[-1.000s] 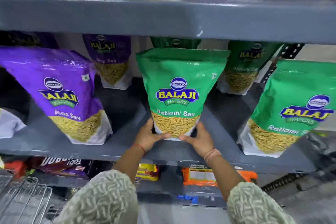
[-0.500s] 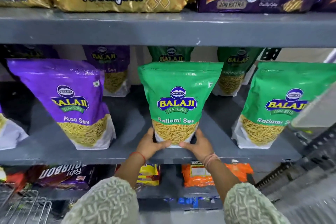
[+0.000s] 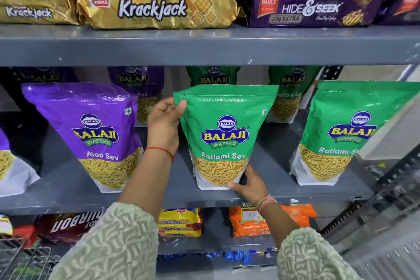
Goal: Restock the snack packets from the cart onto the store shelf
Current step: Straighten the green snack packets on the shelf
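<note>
A green Balaji Ratlami Sev packet (image 3: 223,134) stands upright at the middle of the grey shelf (image 3: 68,188). My left hand (image 3: 164,124) grips its upper left corner, thumb on the front. My right hand (image 3: 251,183) holds its lower right corner at the shelf's front edge. A second green Ratlami Sev packet (image 3: 338,132) stands to the right, and a purple Aloo Sev packet (image 3: 91,132) to the left. More purple and green packets stand behind them. A corner of the wire cart (image 3: 25,259) shows at the bottom left.
The shelf above (image 3: 204,45) holds gold Krackjack packs (image 3: 154,8) and purple Hide & Seek packs (image 3: 311,8). The lower shelf carries yellow (image 3: 179,223) and orange (image 3: 247,223) packs and a dark Bourbon pack (image 3: 68,225). A perforated metal upright (image 3: 354,213) runs at the right.
My left hand has risen from the green packet's bottom left to its upper left corner. My right hand stays at the bottom right. The view has tilted upward and closer.
</note>
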Demonstrator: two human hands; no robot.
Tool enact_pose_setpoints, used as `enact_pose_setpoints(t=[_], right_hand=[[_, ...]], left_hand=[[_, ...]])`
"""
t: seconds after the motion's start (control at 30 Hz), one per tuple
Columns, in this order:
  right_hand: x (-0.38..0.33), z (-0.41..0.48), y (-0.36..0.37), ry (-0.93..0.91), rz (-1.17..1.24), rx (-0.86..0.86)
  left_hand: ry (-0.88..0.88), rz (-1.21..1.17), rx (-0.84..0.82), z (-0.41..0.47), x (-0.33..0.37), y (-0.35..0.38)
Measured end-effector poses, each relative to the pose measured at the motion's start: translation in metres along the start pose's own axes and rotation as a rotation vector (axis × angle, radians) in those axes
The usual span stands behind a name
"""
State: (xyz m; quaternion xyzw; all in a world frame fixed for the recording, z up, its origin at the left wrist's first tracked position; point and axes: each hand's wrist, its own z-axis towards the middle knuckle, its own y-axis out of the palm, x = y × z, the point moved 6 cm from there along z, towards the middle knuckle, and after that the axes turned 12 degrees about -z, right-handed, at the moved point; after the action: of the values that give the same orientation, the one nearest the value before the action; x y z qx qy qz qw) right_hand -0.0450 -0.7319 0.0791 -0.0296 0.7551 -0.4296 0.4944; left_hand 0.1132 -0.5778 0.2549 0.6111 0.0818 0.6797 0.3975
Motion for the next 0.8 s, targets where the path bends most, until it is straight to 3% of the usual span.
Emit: enact_pose_setpoints(t=[0.17, 0.3, 0.37, 0.47, 0.5, 0.6, 0.7, 0.8], right_hand=[[0.001, 0.003, 0.001, -0.028, -0.047, 0.004], [0.0, 0.001, 0.0, -0.022, -0.042, -0.004], [0.001, -0.007, -0.004, -0.046, 0.045, 0.014], [0.02, -0.041, -0.016, -0.098, 0.093, 0.117], [0.034, -0.053, -0.023, -0.087, 0.079, 0.198], [0.077, -0.09, -0.054, -0.039, 0.165, 0.468], [0.125, -0.096, -0.114, 0.048, 0.246, 0.739], [0.169, -0.062, -0.168, 0.142, 0.387, 0.681]], left_hand=[[0.042, 0.045, -0.056, 0.001, 0.014, 0.002], [-0.045, 0.013, -0.127, -0.007, 0.012, 0.004], [0.007, 0.092, -0.009, -0.019, 0.012, -0.013], [0.273, 0.326, 0.313, -0.088, 0.004, -0.04], [0.271, 0.423, 0.317, -0.119, -0.01, -0.035], [0.016, 0.608, 0.068, -0.184, -0.092, 0.001], [-0.274, 0.629, -0.165, -0.183, -0.176, 0.051], [-0.504, 0.508, -0.15, -0.153, -0.23, 0.095]])
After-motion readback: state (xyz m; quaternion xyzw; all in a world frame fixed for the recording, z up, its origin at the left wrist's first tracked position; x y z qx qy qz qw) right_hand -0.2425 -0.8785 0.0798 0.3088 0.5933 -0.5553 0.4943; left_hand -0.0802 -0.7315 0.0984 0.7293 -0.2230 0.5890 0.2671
